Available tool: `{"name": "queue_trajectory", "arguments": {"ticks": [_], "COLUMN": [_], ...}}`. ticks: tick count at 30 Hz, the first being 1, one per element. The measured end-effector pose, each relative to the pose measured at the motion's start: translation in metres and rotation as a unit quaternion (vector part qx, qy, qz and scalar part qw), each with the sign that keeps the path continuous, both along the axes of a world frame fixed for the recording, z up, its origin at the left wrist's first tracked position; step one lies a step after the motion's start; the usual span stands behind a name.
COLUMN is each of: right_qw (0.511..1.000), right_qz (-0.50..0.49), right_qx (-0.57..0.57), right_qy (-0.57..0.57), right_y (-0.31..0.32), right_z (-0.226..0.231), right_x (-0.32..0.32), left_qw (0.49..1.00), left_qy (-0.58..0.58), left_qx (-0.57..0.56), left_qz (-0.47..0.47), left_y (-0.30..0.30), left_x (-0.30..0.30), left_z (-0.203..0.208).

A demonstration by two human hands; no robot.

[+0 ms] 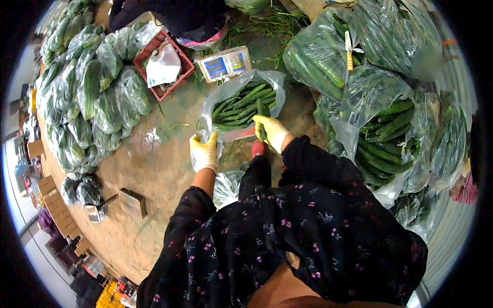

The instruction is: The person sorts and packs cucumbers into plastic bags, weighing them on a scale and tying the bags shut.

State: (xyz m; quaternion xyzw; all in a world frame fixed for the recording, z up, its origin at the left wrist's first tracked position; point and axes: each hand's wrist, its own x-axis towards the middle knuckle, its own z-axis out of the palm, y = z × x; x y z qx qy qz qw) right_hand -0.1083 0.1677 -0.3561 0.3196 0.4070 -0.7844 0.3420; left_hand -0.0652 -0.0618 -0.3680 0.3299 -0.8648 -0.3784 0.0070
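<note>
My right hand, in a pale yellow glove, grips a dark green cucumber held upright over the near right side of an opened clear plastic bag. Inside the bag lie several long cucumbers, side by side. My left hand, gloved the same way, is at the bag's near left edge, its fingers closed around the loose plastic; the film partly hides the grip. Just beyond the bag stands a scale's display unit, with a blue panel and yellow keys.
Filled bags of green vegetables are heaped at left. More large cucumber bags crowd the right, a yellow-handled knife lying on them. A red crate holds white plastic. Another person's dark clothing shows at the far side. Plant scraps litter the floor.
</note>
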Motion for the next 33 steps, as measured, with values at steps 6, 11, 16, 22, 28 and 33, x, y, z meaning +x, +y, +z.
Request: {"name": "queue_trajectory", "arguments": {"ticks": [6,11,16,22,28,33], "right_qw": [0.962,0.907,0.969,0.925,0.692,0.790], "right_qz": [0.215,0.270,0.153,-0.068,-0.140,-0.249], "right_qx": [0.054,0.236,0.162,0.312,0.705,0.560], "right_qy": [0.161,0.219,0.109,0.207,0.066,-0.030], "right_y": [-0.048,-0.016,0.076,0.225,0.375,0.435], "right_z": [0.000,-0.052,0.080,0.157,0.180,0.174], "right_x": [-0.026,0.029,0.074,0.114,0.149,0.124], "left_qw": [0.916,0.833,0.856,0.845,0.895,0.928], "left_qy": [-0.076,-0.034,-0.036,-0.075,-0.122,-0.062], "left_qx": [0.382,0.551,0.503,0.529,0.429,0.366], "left_qz": [-0.098,-0.024,-0.116,0.007,0.008,-0.002], "left_y": [-0.032,-0.027,-0.055,-0.059,-0.056,-0.064], "left_x": [-0.053,-0.070,-0.057,-0.068,-0.079,-0.060], "left_z": [-0.056,-0.029,-0.056,-0.059,-0.050,-0.031]}}
